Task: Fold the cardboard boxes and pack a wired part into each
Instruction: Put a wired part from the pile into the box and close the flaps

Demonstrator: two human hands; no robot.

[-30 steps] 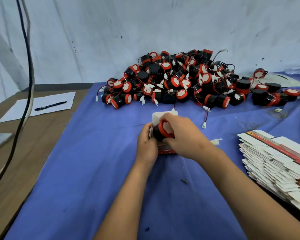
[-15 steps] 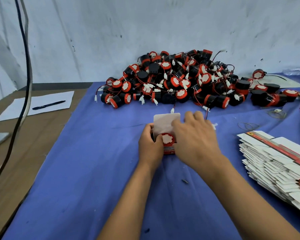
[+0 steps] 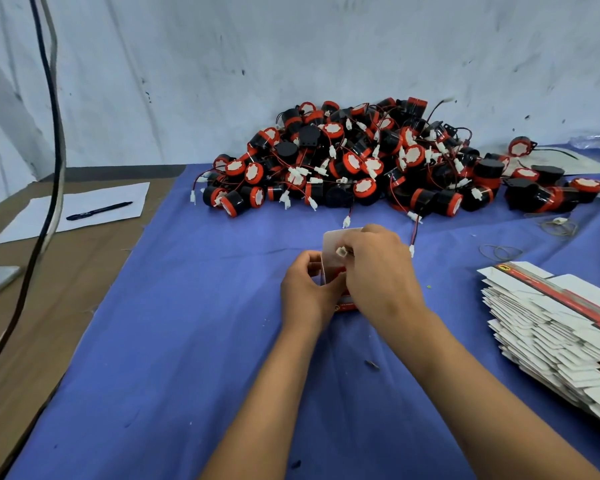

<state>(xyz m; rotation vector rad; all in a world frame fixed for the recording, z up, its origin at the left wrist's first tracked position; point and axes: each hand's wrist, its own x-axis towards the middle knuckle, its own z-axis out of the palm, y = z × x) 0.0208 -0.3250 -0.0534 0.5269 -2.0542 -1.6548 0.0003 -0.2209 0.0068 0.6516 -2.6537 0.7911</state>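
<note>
Head view: box [image 3: 331,249] mostly behind right hand [image 3: 381,271].

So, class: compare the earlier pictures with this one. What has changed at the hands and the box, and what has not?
The black-and-red part, held above the box a second ago, has gone down inside and is now hidden. The right hand has shifted to pinch the white connector at the box mouth. The left hand still grips the box. The parts pile and flat box stack are unchanged.
</note>
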